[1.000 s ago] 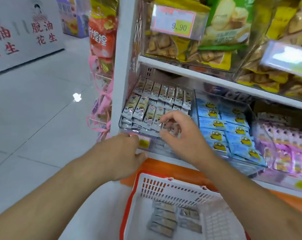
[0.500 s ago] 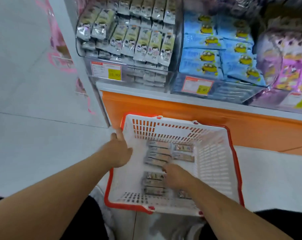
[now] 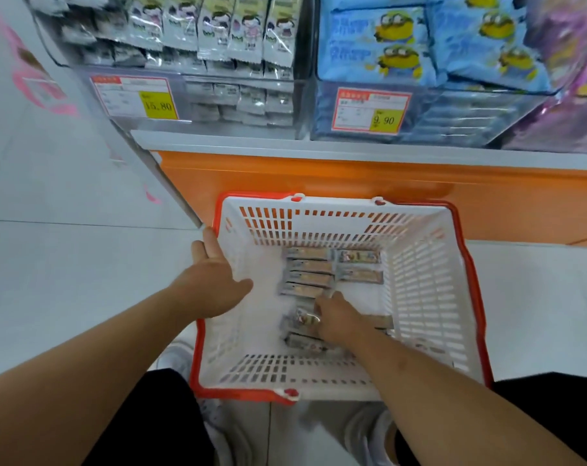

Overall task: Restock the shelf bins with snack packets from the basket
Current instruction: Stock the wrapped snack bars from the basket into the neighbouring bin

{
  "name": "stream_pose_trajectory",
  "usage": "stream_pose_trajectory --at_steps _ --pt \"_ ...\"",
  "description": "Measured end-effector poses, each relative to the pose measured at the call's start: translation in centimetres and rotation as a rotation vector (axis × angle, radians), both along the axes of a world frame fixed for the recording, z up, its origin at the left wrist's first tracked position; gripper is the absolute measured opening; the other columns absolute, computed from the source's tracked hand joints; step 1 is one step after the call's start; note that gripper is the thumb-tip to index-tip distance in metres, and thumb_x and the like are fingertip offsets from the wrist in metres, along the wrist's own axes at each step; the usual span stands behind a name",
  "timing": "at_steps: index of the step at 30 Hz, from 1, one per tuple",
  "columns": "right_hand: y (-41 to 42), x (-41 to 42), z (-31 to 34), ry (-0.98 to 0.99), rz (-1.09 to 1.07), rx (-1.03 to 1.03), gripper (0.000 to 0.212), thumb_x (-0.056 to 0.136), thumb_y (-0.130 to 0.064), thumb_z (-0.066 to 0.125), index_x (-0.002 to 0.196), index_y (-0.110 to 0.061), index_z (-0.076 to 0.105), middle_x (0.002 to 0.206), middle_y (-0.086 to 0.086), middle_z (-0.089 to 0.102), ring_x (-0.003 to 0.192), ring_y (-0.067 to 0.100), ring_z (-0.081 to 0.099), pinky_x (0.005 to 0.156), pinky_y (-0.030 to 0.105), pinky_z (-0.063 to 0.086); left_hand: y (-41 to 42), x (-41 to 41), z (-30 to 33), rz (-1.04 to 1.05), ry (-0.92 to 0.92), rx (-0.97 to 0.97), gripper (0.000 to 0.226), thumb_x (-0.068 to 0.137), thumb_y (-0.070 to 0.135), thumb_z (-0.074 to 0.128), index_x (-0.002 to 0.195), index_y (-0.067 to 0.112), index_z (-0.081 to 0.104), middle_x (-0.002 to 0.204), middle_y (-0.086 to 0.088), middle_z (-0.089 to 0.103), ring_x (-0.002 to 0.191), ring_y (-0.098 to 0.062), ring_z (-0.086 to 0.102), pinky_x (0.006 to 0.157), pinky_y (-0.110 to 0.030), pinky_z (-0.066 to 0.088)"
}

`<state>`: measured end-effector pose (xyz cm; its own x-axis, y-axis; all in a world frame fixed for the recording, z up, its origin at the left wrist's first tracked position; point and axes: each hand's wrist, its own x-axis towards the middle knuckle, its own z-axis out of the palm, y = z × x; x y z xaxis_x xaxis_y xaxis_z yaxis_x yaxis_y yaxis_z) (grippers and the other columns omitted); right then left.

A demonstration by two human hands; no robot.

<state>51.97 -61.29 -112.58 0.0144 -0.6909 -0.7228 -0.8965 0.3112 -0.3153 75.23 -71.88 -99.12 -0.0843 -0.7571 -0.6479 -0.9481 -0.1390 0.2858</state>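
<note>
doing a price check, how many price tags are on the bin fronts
2: the 15.80 tag on the grey-packet bin, upper left; the 9.90 tag on the blue-packet bin. Others may sit beyond the frame's right edge.

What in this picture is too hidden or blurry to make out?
- Head view: packets under the right hand are covered; whether its fingers already hold one is unclear.
- Print on the basket packets is blurred.
- Small text on the price tags is unreadable.
- Purple packs are cut off by the right edge.
</note>
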Motion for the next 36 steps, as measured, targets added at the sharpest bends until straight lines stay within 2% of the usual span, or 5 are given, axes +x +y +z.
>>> stream_pose_trajectory --at_steps 10,14,21,30,36 --pt "-5.9 0.1 15.8 -0.184 0.16 -0.185 0.029 0.083 -0.038 0.085 0.103 -0.031 0.066 0.106 -0.01 0.062 0.096 0.015 0.061 0.075 0.03 0.051 -0.8 -2.6 7.2 -0.139 -0.237 -0.106 0.094 0.089 0.038 0.063 0.158 0.009 0.006 0.161 -0.017 0.012 0.148 -0.038 0.024 0.117 -0.048 0.034" --pt "-8.4 0.1 25.7 -0.192 0.259 -0.374 0.03 0.081 -0.027 0.087 0.102 -0.029 0.065 0.103 -0.012 0.061 0.098 0.013 0.059 0.082 0.031 0.048 -2.5 -4.1 15.1 -0.309 0.149 -0.003 0.045 0.096 0.052 0.061 0.101 0.008 0.069 0.093 -0.006 0.063 0.082 -0.019 0.058 0.071 -0.033 0.045" --pt "-7.6 -0.7 37.1 -0.264 0.242 -0.676 0.045 0.084 -0.027 0.086 0.121 -0.035 0.063 0.131 -0.015 0.045 0.126 0.005 0.043 0.106 0.024 0.038 -1.2 -3.3 24.1 -0.226 0.573 0.063 0.013 0.094 0.03 0.073 0.088 0.019 0.076 0.067 0.008 0.056 0.061 -0.008 0.049 0.054 -0.022 0.043" --pt "-6.5 1.7 38.8 -0.272 0.121 -0.834 0.067 0.083 -0.054 0.08 0.139 -0.043 0.044 0.145 -0.03 0.031 0.142 -0.004 0.028 0.115 0.029 0.032 -0.8 -2.1 25.6 0.134 0.923 0.005 0.03 0.09 0.035 0.078 0.083 0.011 0.061 0.08 -0.01 0.036 0.064 -0.018 0.036 0.057 -0.023 0.041" --pt "-7.0 2.7 38.5 -0.29 0.017 -0.828 0.066 0.083 -0.051 0.082 0.136 -0.053 0.043 0.146 -0.039 0.031 0.139 -0.011 0.03 0.114 0.028 0.033 -1.2 -1.6 26.0 0.195 0.928 -0.021 0.029 0.093 0.037 0.074 0.09 0.009 0.073 0.07 -0.001 0.063 0.06 -0.008 0.061 0.061 -0.023 0.056"
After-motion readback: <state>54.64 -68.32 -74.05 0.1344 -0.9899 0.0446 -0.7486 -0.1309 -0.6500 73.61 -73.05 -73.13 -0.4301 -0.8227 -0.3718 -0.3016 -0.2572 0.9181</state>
